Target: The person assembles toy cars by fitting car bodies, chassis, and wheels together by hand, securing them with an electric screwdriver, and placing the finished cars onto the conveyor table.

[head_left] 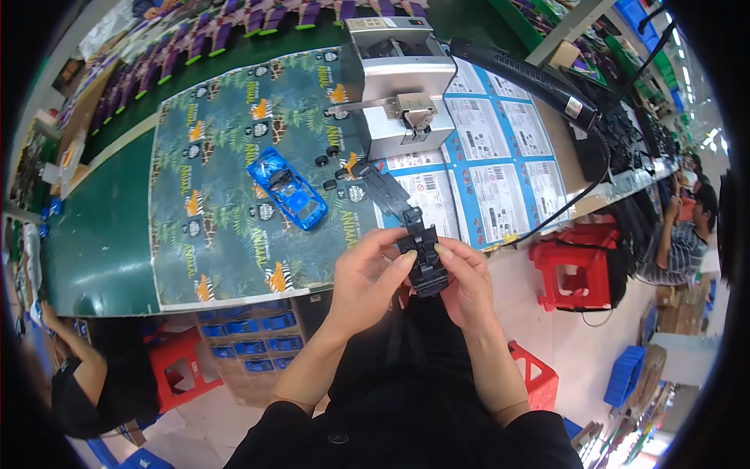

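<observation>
Just past the table's front edge, my left hand (pixel 366 273) and my right hand (pixel 470 283) are closed on a black plastic toy car interior piece (pixel 426 275), with a thumb on either side of it. Beyond it, a flat black chassis piece (pixel 384 190) lies tilted on the printed sheets; whether its near end touches the held piece, I cannot tell. A blue toy car body (pixel 287 188) rests on the left, its inside facing up. Between the body and the chassis sit several small black wheels (pixel 330 184).
A grey metal bench machine (pixel 400 78) stands at the back centre, with a black tube-shaped device (pixel 527 82) and a hanging cable to its right. Red stools (pixel 574 270) flank the table. A seated person (pixel 678 234) is at the far right; another person's arm (pixel 78 352) shows left.
</observation>
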Motion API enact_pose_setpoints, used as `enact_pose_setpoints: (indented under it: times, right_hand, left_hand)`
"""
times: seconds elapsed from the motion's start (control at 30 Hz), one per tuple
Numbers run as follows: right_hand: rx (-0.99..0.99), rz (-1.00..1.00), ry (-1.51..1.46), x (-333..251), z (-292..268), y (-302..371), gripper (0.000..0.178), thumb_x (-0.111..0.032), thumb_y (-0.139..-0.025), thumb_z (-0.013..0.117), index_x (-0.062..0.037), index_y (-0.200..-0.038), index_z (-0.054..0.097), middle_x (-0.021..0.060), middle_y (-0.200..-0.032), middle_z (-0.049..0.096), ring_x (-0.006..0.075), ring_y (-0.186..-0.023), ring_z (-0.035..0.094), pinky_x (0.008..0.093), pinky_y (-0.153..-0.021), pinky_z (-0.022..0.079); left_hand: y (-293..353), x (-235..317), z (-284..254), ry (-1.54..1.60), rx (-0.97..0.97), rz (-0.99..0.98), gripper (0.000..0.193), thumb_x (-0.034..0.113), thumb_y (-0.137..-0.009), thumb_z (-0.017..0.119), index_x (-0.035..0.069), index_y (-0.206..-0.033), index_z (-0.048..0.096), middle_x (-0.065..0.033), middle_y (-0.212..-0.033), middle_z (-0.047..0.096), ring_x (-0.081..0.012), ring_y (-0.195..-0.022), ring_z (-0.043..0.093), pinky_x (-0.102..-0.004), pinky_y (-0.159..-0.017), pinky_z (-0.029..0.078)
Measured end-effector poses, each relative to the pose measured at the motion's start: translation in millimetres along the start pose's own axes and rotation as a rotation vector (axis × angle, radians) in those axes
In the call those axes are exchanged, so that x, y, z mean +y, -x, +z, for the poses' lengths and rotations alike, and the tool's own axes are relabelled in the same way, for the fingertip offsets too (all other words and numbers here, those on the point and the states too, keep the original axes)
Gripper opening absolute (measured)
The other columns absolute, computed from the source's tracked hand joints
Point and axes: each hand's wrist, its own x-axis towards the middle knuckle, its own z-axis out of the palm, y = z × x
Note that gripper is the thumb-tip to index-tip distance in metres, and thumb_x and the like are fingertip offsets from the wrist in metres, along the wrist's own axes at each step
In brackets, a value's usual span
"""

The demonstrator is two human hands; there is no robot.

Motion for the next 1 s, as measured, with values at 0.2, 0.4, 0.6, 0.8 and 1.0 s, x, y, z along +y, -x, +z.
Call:
enact_pose_setpoints:
  times: [0.2, 0.4, 0.6, 0.8, 1.0]
  right_hand:
    - [0.054, -0.114, 0.153, -13, -13, 19, 0.024, -0.001, -0.092, 0.060, 0.0046, -0.116, 0.065, 0.0120, -0.101, 0.071, 0.0163, -0.085, 0.069, 0.0302, -0.077, 0.056]
    - [0.120, -0.059, 0.334, -28, -26, 42, 0.024, -0.002, -0.086, 0.067, 0.0040, -0.110, 0.070, 0.0062, -0.098, 0.072, 0.0101, -0.085, 0.065, 0.0237, -0.076, 0.052]
    - [0.284, -0.089, 0.211, 0, -108, 70, 0.024, 0.000, -0.088, 0.062, 0.0034, -0.109, 0.070, 0.0060, -0.095, 0.072, 0.0103, -0.088, 0.066, 0.0239, -0.081, 0.052]
    - [0.422, -0.161, 0.076, 8, -204, 98, 0.024, 0.001, -0.088, 0.060, 0.0056, -0.110, 0.069, 0.0054, -0.096, 0.071, 0.0090, -0.089, 0.063, 0.0247, -0.081, 0.051]
    - [0.587, -0.239, 0.078, 1, -281, 107, 0.022, -0.008, -0.089, 0.060, 0.0042, -0.106, 0.069, 0.0023, -0.079, 0.067, 0.0053, -0.068, 0.055, 0.0225, -0.058, 0.044]
  left_hand:
    - [-16, -11, -9, 0.086, -0.301, -0.141, 0.018, 0.000, -0.088, 0.068, -0.004, -0.105, 0.064, -0.0040, -0.086, 0.065, -0.0074, -0.071, 0.062, -0.0204, -0.058, 0.048]
    - [-14, -20, 7, -0.056, -0.371, -0.262, 0.008, -0.005, -0.084, 0.069, -0.003, -0.088, 0.063, -0.0032, -0.076, 0.065, -0.0086, -0.064, 0.063, -0.0219, -0.056, 0.051]
    - [10, -72, 68, -0.196, -0.365, -0.361, 0.010, -0.011, -0.083, 0.064, -0.002, -0.086, 0.060, -0.0056, -0.074, 0.065, -0.0124, -0.058, 0.064, -0.0247, -0.054, 0.053]
    - [25, -136, 145, -0.441, -0.480, -0.460, 0.010, -0.007, -0.083, 0.068, -0.001, -0.086, 0.061, 0.0015, -0.078, 0.063, -0.0024, -0.068, 0.056, -0.0169, -0.059, 0.045]
    - [16, -211, 215, -0.566, -0.568, -0.453, 0.010, -0.010, -0.083, 0.063, -0.001, -0.086, 0.060, -0.0040, -0.076, 0.065, -0.0070, -0.062, 0.061, -0.0220, -0.057, 0.051]
